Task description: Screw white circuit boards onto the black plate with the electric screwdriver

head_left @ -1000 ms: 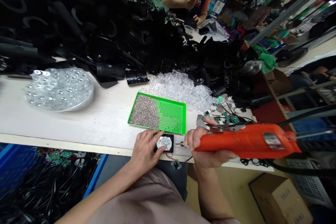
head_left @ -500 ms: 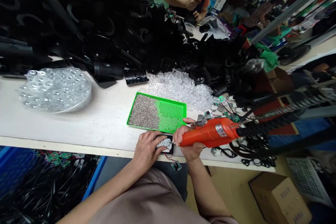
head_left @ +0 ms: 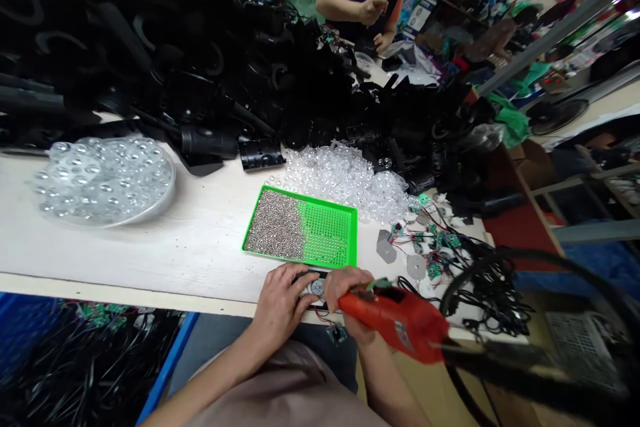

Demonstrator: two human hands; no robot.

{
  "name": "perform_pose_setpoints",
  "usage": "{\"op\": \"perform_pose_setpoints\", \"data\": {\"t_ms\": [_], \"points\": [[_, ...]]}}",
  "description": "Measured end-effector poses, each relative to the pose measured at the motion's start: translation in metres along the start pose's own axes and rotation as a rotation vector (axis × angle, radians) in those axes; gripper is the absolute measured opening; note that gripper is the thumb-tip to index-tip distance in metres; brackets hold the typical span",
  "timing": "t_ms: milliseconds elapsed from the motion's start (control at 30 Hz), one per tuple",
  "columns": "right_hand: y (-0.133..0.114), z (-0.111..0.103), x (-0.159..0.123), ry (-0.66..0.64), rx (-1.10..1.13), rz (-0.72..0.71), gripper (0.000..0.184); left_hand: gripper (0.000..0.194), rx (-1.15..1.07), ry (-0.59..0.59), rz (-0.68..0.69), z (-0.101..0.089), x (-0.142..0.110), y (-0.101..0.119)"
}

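My left hand grips a small light-grey round part between thumb and fingers at the table's front edge. That part sits on a dark block, mostly covered by my hands. Red and black wires run from it to a small circuit board hanging over the edge. Wrapped around the front end of a red electric screwdriver is my right hand, right beside the grey part. The screwdriver's tip is hidden by my fingers. Just beyond both hands lies a green tray with many small metal screws in its left half.
Clear plastic lenses fill a bowl on the left and form a pile behind the tray. Black housings are heaped along the back. Wired boards lie at right. A blue crate stands below left. A co-worker works opposite.
The rear of the screwdriver has swung downward and toward me, with its cable, uncovering the parts on the right. My left hand stays on the grey part.
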State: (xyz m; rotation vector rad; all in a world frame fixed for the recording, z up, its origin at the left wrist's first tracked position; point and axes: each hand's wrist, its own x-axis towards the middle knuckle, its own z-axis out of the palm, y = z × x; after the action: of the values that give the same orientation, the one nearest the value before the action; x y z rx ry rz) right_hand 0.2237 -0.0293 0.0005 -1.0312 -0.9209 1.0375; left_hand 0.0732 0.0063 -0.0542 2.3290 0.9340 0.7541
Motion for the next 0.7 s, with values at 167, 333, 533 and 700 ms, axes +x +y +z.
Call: {"op": "perform_pose_setpoints", "data": {"t_ms": [167,333,533,700], "points": [[-0.032,-0.01,0.004,0.143,0.048,-0.187,0.073,0.026,-0.007,0.031,0.017,0.0,0.0,0.0],[-0.031,-0.039,0.046,0.282,-0.019,-0.301,0.065,0.031,-0.057,0.044,-0.013,-0.002,0.0,-0.003],[0.003,-0.05,0.061,0.22,-0.008,-0.192,0.066,0.04,-0.028,0.103,-0.117,0.002,-0.002,-0.005],[0.007,-0.047,0.061,0.214,0.038,-0.226,0.06,0.039,-0.011,0.106,-0.137,0.002,-0.002,-0.003]]}}
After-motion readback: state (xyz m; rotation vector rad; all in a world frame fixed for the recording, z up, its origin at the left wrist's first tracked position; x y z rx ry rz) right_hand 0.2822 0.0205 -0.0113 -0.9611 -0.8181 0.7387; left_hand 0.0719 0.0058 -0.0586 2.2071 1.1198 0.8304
